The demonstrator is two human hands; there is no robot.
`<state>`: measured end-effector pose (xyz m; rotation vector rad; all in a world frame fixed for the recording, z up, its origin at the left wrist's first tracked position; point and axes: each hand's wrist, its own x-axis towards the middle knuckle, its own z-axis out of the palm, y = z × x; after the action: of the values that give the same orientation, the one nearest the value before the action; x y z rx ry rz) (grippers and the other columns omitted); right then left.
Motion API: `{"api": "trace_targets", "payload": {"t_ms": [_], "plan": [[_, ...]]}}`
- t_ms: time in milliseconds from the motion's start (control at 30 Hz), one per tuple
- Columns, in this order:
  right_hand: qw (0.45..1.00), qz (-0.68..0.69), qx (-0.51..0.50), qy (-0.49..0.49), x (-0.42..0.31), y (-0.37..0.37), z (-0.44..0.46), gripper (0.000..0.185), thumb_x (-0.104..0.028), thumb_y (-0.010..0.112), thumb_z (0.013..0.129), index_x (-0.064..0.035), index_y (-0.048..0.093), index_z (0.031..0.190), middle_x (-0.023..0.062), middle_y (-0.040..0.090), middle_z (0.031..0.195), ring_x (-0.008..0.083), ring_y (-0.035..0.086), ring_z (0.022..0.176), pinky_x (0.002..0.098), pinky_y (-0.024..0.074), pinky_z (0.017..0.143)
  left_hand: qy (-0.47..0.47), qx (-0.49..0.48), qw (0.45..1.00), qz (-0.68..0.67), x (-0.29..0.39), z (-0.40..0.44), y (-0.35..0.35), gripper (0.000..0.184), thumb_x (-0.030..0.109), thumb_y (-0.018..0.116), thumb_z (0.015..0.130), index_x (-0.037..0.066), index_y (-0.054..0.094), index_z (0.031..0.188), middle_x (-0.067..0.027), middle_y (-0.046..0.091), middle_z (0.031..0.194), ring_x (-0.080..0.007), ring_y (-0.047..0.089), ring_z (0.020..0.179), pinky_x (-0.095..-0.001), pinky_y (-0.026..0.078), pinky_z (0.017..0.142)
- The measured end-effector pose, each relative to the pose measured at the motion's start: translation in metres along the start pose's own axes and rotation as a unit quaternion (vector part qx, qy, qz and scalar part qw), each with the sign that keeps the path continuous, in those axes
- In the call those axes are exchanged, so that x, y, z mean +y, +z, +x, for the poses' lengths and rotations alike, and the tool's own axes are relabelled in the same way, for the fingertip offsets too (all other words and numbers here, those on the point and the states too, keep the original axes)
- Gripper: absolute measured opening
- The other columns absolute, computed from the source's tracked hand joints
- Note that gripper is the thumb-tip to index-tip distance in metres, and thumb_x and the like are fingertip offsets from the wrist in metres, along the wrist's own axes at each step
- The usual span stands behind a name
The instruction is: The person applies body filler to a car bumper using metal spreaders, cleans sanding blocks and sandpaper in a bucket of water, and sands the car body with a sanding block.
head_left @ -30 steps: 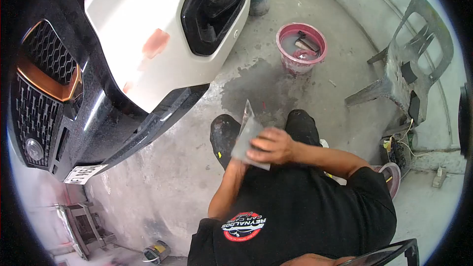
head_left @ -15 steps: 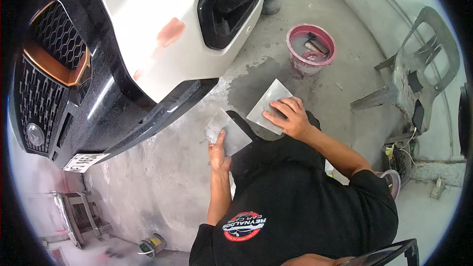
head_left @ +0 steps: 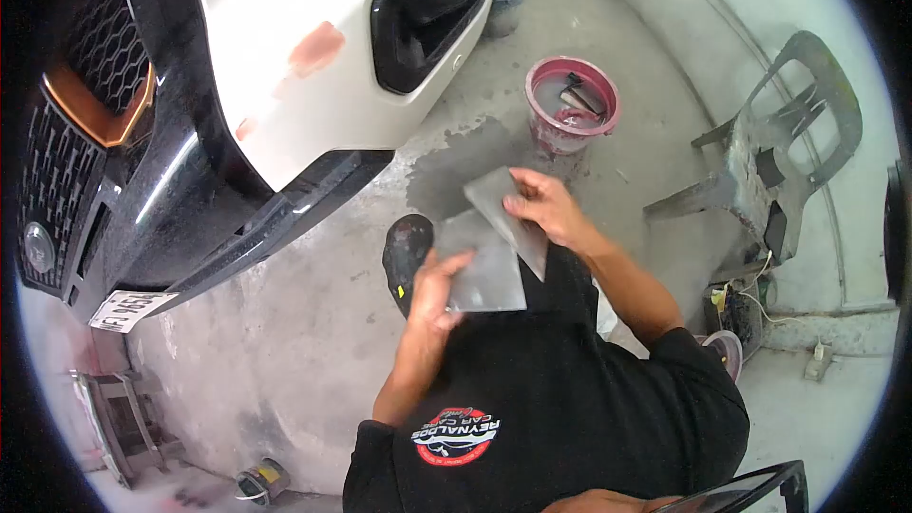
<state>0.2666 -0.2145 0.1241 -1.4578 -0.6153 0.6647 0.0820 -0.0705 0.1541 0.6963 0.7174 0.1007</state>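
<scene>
"REYNALDOS CAR CARE" shirt, held grey sheets

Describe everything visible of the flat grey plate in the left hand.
The grey plate is a thin, flat, straight-edged, four-sided sheet with no handle in view. Its face is dull with paler smears; metal or plastic, I can't tell. It's held over the lap, broad face to the camera. The left hand grips its left side, digits over the face. A second plate in the right hand overlaps its upper right; contact is unclear.
</scene>
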Motion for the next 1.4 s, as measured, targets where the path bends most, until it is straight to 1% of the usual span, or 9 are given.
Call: {"api": "trace_targets", "payload": {"t_ms": [67,133,233,300,400,567,800,1200,1400], "plan": [[0.923,-0.322,-0.182,-0.110,0.004,-0.037,-0.007,0.057,-0.027,0.075,0.079,0.0032,0.055,0.124,0.0181,0.066,0.112,0.0250,0.065,0.099,0.0365,0.0494,0.087,0.041,0.009,0.996,-0.076,0.015,0.000,-0.009,0.048,0.005,0.063,0.085,0.002,0.045,0.129,-0.0124,0.061,0.111,-0.0254,0.065,0.096,-0.0402,0.056,0.081],[0.715,-0.647,-0.260,0.051,-0.007,-0.050,-0.018,0.055,-0.021,0.074,0.078,0.0008,0.056,0.125,0.0177,0.066,0.106,0.0220,0.065,0.096,0.0328,0.0494,0.084,0.089,-0.024,0.994,-0.050,0.035,-0.017,-0.013,0.048,0.005,0.063,0.085,0.001,0.044,0.130,-0.0131,0.061,0.113,-0.0251,0.064,0.097,-0.0402,0.056,0.083],[0.762,-0.640,-0.096,-0.009,-0.012,-0.065,-0.023,0.047,-0.014,0.070,0.080,-0.0023,0.057,0.124,0.0165,0.066,0.092,0.0232,0.066,0.087,0.0313,0.0493,0.081,0.127,0.007,0.991,0.043,0.038,-0.025,-0.004,0.049,0.007,0.061,0.089,0.001,0.042,0.133,-0.0131,0.059,0.118,-0.0235,0.062,0.102,-0.0378,0.052,0.087],[0.888,-0.428,0.152,-0.068,-0.049,-0.048,-0.025,0.040,-0.015,0.065,0.083,-0.0053,0.058,0.121,0.0180,0.067,0.097,0.0330,0.066,0.084,0.0406,0.0502,0.075,0.123,0.028,0.988,0.093,0.033,-0.020,-0.005,0.050,0.010,0.059,0.092,0.001,0.040,0.137,-0.0133,0.058,0.122,-0.0226,0.059,0.107,-0.0364,0.050,0.091],[0.949,-0.244,0.186,-0.077,-0.078,-0.007,-0.041,0.037,-0.012,0.062,0.085,-0.0051,0.060,0.121,0.0183,0.065,0.095,0.0290,0.065,0.082,0.0381,0.0499,0.076,0.261,0.029,0.924,0.277,0.022,-0.014,0.006,0.054,0.027,0.040,0.103,-0.002,0.026,0.147,-0.0161,0.039,0.144,-0.0257,0.038,0.133,-0.0376,0.027,0.112],[0.927,-0.214,0.064,-0.302,-0.056,0.072,-0.043,0.037,-0.004,0.059,0.084,-0.0043,0.061,0.121,0.0245,0.047,0.134,0.0394,0.049,0.123,0.0416,0.0441,0.099,0.302,-0.118,0.918,0.227,0.004,0.000,0.012,0.058,0.036,0.033,0.104,0.003,0.021,0.150,-0.0146,0.035,0.147,-0.0250,0.033,0.137,-0.0379,0.025,0.113],[0.889,-0.237,-0.193,-0.342,-0.046,0.100,-0.071,0.072,-0.017,0.070,0.073,0.0037,0.043,0.136,0.0226,0.042,0.141,0.0415,0.041,0.130,0.0479,0.0324,0.107,0.409,-0.165,0.893,-0.094,0.016,0.016,0.018,0.070,0.056,0.031,0.097,0.004,0.035,0.143,-0.0206,0.040,0.142,-0.0322,0.042,0.127,-0.0426,0.034,0.107],[0.939,-0.189,0.104,-0.269,-0.035,0.117,-0.037,0.055,-0.013,0.053,0.087,0.0082,0.039,0.136,0.0274,0.040,0.138,0.0425,0.040,0.126,0.0471,0.0307,0.107,0.338,-0.164,0.925,0.057,-0.004,0.012,0.015,0.069,0.050,0.041,0.098,0.000,0.031,0.145,-0.0166,0.042,0.141,-0.0287,0.041,0.130,-0.0412,0.030,0.110],[0.983,-0.088,0.138,-0.080,-0.031,0.106,-0.023,0.053,-0.037,0.035,0.102,0.0048,0.042,0.136,0.0252,0.045,0.133,0.0364,0.046,0.121,0.0409,0.0347,0.104,0.278,-0.191,0.922,0.190,-0.007,0.028,-0.011,0.058,0.033,0.046,0.101,0.000,0.032,0.147,-0.0056,0.050,0.138,-0.0138,0.046,0.123,-0.0295,0.029,0.108]]}}
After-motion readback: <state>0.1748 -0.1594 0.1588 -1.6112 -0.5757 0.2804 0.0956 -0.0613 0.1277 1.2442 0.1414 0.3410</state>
